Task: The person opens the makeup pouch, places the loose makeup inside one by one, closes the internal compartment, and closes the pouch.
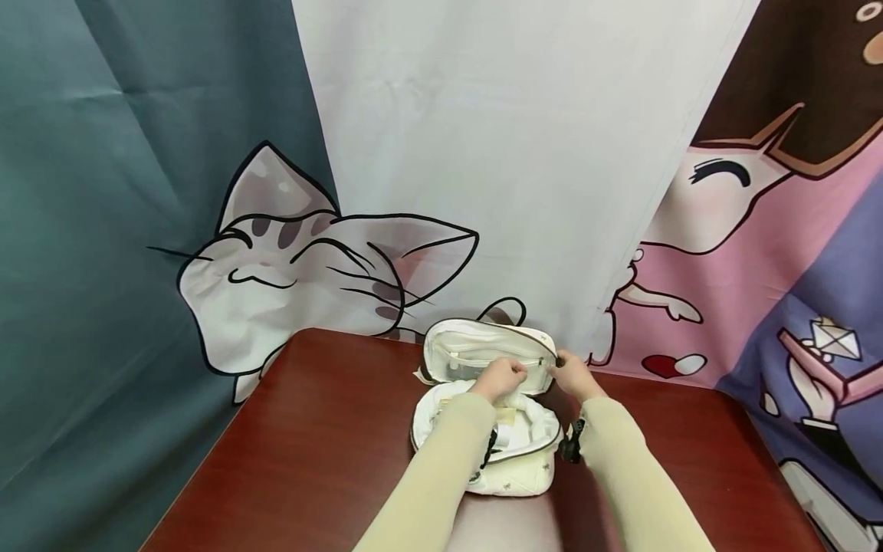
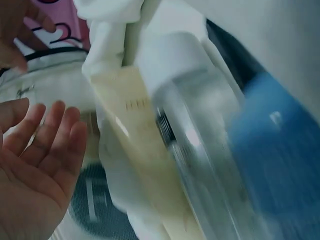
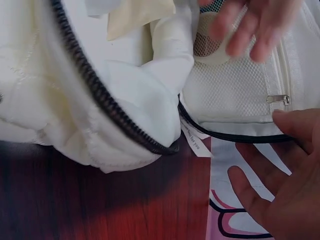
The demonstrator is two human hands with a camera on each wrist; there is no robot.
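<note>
A white zippered cosmetic bag (image 1: 513,477) lies with its lid (image 1: 483,333) raised at the back. My right hand (image 1: 576,376) holds the lid's right edge, thumb on the inner side and fingers behind the rim. Over the lid's mesh pocket (image 3: 230,90) is my left hand (image 1: 502,377), its fingers loosely bent with nothing between them. A round dark green item (image 2: 100,205) shows at the pocket. Inside the bag lie a pale yellow tube (image 2: 135,130), a clear bottle (image 2: 200,130) with a white cap, and a blurred blue item (image 2: 280,150). My left forearm hides part of the bag.
The bag stands on a reddish-brown table (image 1: 331,429). Behind the table hangs a printed cloth (image 1: 524,153) with cartoon figures. A small metal zip pull (image 3: 277,99) sits beside the mesh, and a white tag (image 3: 196,142) sticks out near the hinge.
</note>
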